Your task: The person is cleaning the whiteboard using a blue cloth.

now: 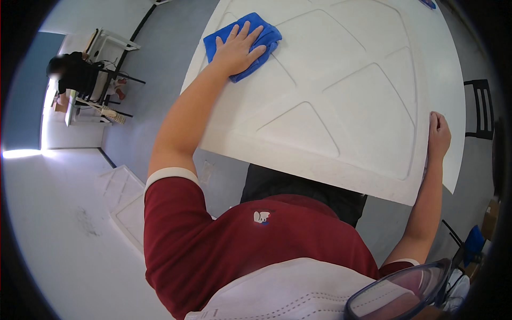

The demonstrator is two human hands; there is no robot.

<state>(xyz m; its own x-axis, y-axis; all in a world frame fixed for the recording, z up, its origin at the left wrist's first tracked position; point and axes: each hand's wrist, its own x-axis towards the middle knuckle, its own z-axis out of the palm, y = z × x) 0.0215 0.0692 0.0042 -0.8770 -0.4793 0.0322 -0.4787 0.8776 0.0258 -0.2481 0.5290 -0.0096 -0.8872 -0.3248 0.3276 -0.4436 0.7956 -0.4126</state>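
A large white panel with moulded ridges and triangular outlines lies before me, its near end jutting past the table. My left hand is palm down on a folded blue cloth, fingers spread, at the panel's far left. The cloth lies against the panel's surface and reaches its left edge. My right hand has curled fingers and is close against the panel's right edge. Whether it grips the edge cannot be told, as its inner side is hidden.
Under the panel is a white table. A black chair stands to the right. At the far left, a person sits at another table. More white panels lean at the left wall. Boxes and a blue item are at lower right.
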